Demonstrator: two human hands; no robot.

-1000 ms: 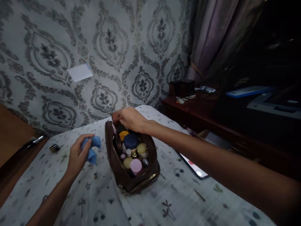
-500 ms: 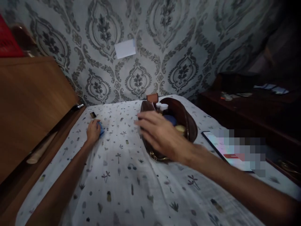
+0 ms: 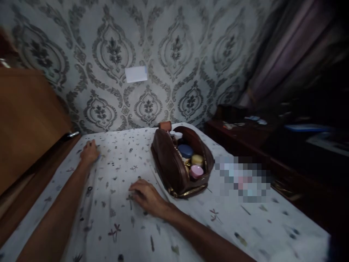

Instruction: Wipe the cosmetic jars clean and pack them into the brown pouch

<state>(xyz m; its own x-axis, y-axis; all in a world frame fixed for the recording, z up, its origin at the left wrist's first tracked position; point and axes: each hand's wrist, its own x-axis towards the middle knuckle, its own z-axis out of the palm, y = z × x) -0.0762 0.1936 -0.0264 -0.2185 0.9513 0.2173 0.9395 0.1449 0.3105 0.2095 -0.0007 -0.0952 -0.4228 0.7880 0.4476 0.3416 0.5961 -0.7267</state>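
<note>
A brown zip bag (image 3: 170, 160) stands on the cloth with its top wide open. Inside are a blue round container (image 3: 185, 151), a yellow lidded jar (image 3: 197, 160), a pink jar (image 3: 196, 171) and white caps (image 3: 178, 135). My right hand (image 3: 147, 196) is left of the bag's near end, low over the cloth, fingers loosely bent and apart, holding nothing. Farther off at the left, my left hand (image 3: 89, 153) rests on the cloth with curled fingers. A small blue thing (image 3: 98, 157) pokes out from under it, mostly hidden, so its kind does not show.
The white patterned cloth (image 3: 131, 233) covers the surface. A brown wooden panel (image 3: 29, 123) borders the left side, with patterned wallpaper (image 3: 147, 102) behind. Beyond the bag sits a small orange-brown object (image 3: 165, 126). A blurred-out phone (image 3: 242, 178) lies at the right, beside dark furniture (image 3: 226, 134).
My right hand has moved from over the bag to the cloth at its left. My left hand has moved slightly farther away, and the small black piece beyond it is now out of sight. The view has shifted.
</note>
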